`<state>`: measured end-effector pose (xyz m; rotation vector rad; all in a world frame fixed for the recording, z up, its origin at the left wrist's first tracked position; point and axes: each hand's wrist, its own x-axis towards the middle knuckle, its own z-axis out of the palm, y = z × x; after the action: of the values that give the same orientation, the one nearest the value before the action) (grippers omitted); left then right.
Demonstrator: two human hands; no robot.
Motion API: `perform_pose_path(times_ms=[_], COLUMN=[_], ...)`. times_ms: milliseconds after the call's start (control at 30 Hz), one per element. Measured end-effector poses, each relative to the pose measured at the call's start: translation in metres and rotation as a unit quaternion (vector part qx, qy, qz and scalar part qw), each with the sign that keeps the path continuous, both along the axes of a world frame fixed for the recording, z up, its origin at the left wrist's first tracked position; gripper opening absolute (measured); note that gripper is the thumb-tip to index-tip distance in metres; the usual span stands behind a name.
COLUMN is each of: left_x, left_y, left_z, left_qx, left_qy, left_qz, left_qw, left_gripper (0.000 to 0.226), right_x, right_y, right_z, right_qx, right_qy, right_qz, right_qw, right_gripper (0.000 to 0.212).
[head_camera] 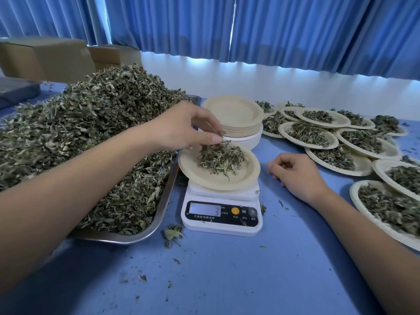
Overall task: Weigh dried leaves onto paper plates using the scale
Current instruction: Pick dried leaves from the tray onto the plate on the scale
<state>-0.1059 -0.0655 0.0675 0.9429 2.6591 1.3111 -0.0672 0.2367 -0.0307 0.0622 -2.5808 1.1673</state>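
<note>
Blue table (227, 269): left hand (181, 126) grip, half-curled, pinches dried leaves (212, 147) over plate (204, 178).

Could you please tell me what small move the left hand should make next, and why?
Probably the left hand should release its pinch of dried leaves onto the paper plate, then the display can be checked. The hand hovers just above the small heap on the plate, which sits on the scale; the readout looks low, though blurred. The right hand rests idle on the table.
</note>
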Motion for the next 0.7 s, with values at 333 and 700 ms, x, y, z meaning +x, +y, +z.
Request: perform_pose_path(times_ms=[333, 700], left_x=[-0.025, -0.013], left_y=[-0.051, -0.038], left_z=[-0.006, -0.019], left_qx=[-0.367, -0.446], left_qy=[-0.012, 0.001], left_qz=[0.151, 0.114], left_qw=[0.918, 0.888], left_gripper=[0.034, 0.024], right_x=[-0.002, 0.002], right_y=[0.0, -0.002], right_z=[-0.002, 0.001], right_qx=[0.001, 0.004], right_qy=[-0.005, -0.005], right_qz=[-0.003, -0.012], right_qw=[1.0, 1.0], right_gripper=[0.03, 0.029])
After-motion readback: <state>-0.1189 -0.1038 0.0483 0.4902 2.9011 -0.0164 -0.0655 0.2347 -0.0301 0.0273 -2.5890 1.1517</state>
